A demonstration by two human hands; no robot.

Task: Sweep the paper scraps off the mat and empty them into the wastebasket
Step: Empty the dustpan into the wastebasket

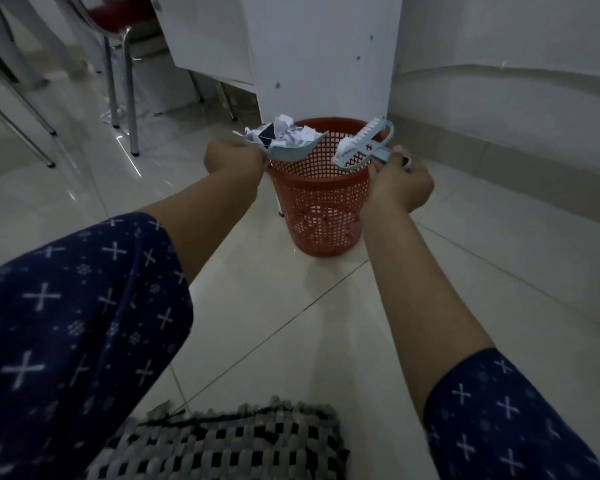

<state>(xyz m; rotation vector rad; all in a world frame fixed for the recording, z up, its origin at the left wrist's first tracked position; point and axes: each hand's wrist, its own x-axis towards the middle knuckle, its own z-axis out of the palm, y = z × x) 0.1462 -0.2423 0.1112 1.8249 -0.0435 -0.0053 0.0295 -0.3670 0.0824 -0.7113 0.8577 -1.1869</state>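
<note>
A red mesh wastebasket [321, 206] stands on the tiled floor in front of a white cabinet. My left hand [234, 159] grips the handle of a pale blue dustpan [291, 152] held over the basket's left rim. A heap of crumpled paper scraps [281, 133] lies in the dustpan. My right hand [400, 183] grips the handle of a pale blue hand brush [361, 147] with white bristles, held over the basket's right rim. The black-and-white woven mat [229, 445] lies at the bottom edge, near me.
A white cabinet [323, 53] rises right behind the basket. Metal chair legs [129, 95] and a red-seated chair stand at the back left. A white wall [516, 64] runs along the right. Pale floor tiles [291, 306] stretch between mat and basket.
</note>
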